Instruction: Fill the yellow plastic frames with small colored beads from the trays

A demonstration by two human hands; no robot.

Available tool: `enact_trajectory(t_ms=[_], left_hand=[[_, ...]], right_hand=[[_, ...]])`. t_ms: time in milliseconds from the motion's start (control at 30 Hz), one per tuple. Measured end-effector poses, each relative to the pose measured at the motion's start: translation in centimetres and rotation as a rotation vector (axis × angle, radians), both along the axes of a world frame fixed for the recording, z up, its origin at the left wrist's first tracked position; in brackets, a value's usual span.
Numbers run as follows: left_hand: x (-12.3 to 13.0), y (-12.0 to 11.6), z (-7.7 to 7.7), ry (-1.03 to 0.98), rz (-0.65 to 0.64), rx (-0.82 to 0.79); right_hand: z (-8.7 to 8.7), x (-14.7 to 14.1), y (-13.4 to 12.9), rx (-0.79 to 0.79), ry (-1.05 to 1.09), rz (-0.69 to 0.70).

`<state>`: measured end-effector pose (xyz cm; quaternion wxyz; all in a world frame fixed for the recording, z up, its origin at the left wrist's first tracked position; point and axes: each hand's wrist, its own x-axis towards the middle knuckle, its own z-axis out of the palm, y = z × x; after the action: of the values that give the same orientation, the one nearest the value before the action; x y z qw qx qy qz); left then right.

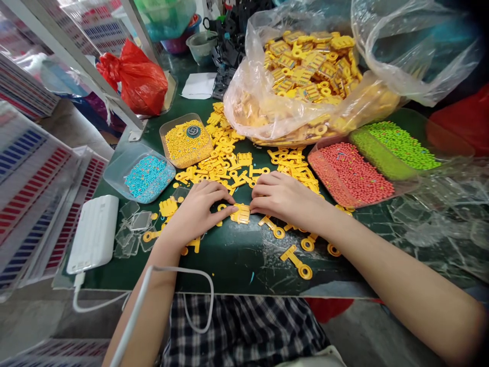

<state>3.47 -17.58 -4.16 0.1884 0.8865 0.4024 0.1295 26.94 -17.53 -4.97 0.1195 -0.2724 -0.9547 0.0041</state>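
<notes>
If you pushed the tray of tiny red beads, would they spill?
Probably the shallow clear tray of red beads slides easily on the smooth green table. The beads are heaped above its low rim, so a jolt would likely scatter and roll them.

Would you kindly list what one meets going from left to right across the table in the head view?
White power bank → tray of blue beads → tray of yellow beads → left hand → yellow plastic piece held between both hands → right hand → tray of red beads → tray of green beads.
</notes>
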Motion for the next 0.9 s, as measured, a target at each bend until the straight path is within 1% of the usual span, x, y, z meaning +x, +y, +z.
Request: enact_trajectory(t_ms=[133, 400, 700, 900], left_hand=[[0.0, 0.0, 0.1, 0.013, 0.008, -0.016], [0.0, 0.1, -0.1, 0.007, 0.002, -0.013], [-0.1, 0.1, -0.3, 0.008, -0.009, 0.002], [0.0, 0.1, -0.3, 0.017, 0.006, -0.008]], right_hand=[[-0.1, -0.1, -0.2, 0.047, -0.019, -0.004], [0.3, 0.0, -0.2, 0.080, -0.073, -0.004], [0.3, -0.6, -0.9, 0.106, -0.118, -0.033], [0.4, -0.8, -1.4, 0.093, -0.121, -0.038]])
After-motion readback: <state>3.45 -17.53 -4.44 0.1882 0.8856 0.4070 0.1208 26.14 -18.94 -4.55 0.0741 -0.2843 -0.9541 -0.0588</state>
